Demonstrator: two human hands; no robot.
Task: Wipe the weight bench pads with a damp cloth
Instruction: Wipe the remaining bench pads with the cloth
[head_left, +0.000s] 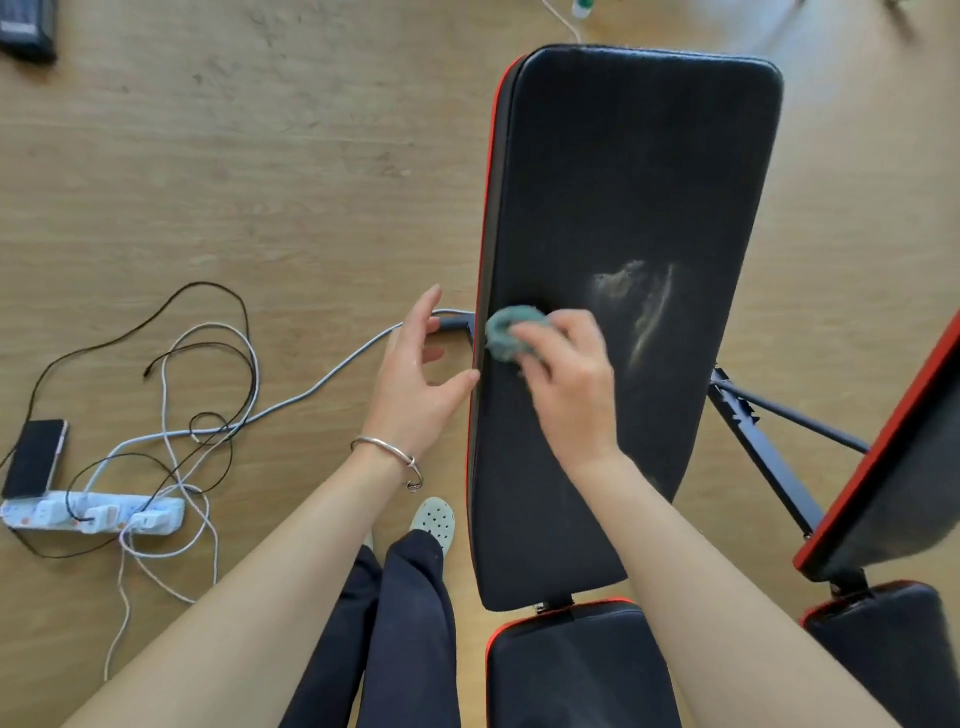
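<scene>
Wiping under way: right hand (566, 379) grips the wadded cloth (511, 332) against the back pad (623, 171) near its left edge; left hand (415, 374), fingers relaxed, touches that edge. Next, probably: sweep toward the pale smear (639, 301).

- 2 hands, both mine: left hand (415, 379), right hand (566, 384)
- 1 cloth (506, 332)
- 4 black pads: long pad (623, 197), seat pad (576, 670), second long pad (893, 493), second seat pad (883, 639)
- 1 power strip (21, 514)
- 1 phone (34, 457)
- 1 bracelet (384, 444)
- 1 shoe (434, 522) in view
</scene>
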